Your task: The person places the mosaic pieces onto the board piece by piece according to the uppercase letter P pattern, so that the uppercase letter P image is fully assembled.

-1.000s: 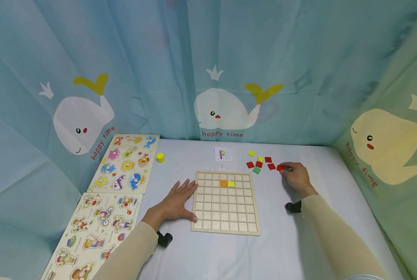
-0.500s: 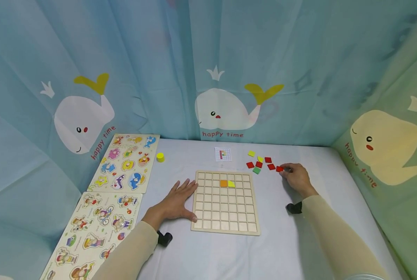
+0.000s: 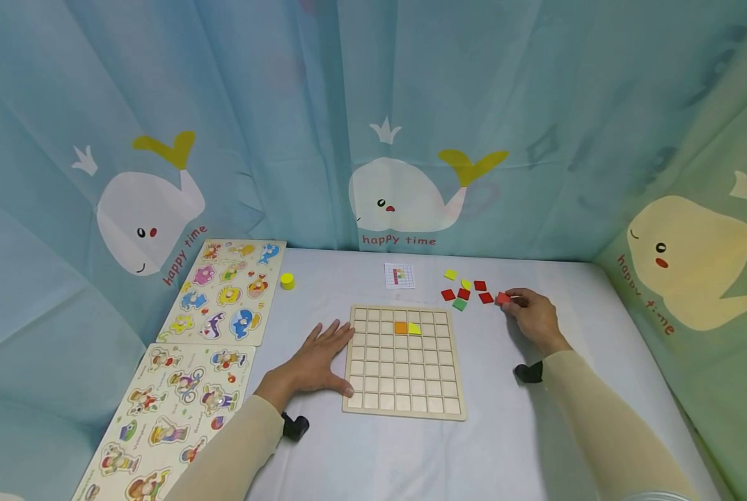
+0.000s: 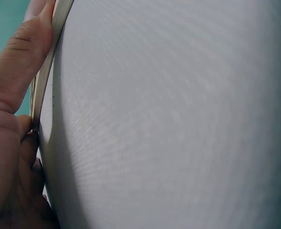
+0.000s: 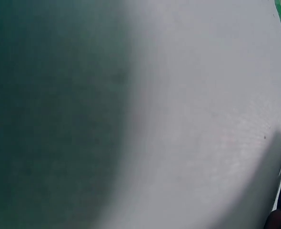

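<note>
A red tile (image 3: 502,298) is pinched by the right hand (image 3: 536,321), apparently just clear of the white cloth (image 3: 498,431), near other loose tiles (image 3: 464,294); the wooden grid board (image 3: 402,368) is touched at its left edge by the outspread left hand (image 3: 312,362).

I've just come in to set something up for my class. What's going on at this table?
A person is working with small coloured tiles and a wooden grid board. Their right hand pinches a red tile beside the loose tiles, which are red, yellow and green. Their left hand is spread at the board's left edge, thumb touching it. So far, an orange tile and a yellow tile sit side by side in the grid. A small printed card lies beyond the board.
</note>
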Action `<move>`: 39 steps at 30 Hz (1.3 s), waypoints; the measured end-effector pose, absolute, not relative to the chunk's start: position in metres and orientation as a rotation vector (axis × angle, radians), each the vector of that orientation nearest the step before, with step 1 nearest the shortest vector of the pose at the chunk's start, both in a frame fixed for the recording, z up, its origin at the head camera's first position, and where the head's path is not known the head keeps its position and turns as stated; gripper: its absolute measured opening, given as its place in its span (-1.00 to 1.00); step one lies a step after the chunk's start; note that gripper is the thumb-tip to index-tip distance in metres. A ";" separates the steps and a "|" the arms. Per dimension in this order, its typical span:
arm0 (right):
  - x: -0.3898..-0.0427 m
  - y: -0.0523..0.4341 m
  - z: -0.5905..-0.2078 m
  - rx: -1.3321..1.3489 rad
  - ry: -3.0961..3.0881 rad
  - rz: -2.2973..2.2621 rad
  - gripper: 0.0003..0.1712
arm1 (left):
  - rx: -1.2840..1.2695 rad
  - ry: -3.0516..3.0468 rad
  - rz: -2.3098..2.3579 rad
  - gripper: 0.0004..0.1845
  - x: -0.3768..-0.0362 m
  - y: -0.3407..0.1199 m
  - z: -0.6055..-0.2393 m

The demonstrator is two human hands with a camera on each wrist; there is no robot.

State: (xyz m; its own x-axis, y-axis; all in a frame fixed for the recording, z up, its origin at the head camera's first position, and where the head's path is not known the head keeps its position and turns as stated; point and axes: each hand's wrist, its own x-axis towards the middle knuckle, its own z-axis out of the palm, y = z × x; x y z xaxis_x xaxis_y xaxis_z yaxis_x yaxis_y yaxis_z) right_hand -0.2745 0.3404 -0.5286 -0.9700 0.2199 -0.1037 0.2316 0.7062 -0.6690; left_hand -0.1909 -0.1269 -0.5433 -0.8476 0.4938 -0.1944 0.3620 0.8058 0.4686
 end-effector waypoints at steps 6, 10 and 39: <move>-0.269 0.339 -0.527 0.351 2.954 -1.146 -0.60 | 0.666 2.691 0.599 0.40 -0.191 -0.127 -0.545; -0.267 0.336 -0.527 0.305 2.987 -1.165 -0.62 | 0.675 2.698 0.591 0.40 -0.191 -0.127 -0.544; -0.255 0.274 -0.511 0.165 3.005 -1.286 -0.61 | 0.688 2.689 0.619 0.37 -0.189 -0.127 -0.538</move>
State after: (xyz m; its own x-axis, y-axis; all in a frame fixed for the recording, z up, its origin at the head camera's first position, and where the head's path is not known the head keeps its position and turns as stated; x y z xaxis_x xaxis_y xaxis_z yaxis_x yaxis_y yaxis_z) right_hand -0.2547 0.2737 -0.5106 -0.9864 0.1437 0.0803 0.0411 0.6872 -0.7253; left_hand -0.1887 -0.1269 -0.5379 -0.8416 0.5113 -0.1739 0.3838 0.7927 0.4736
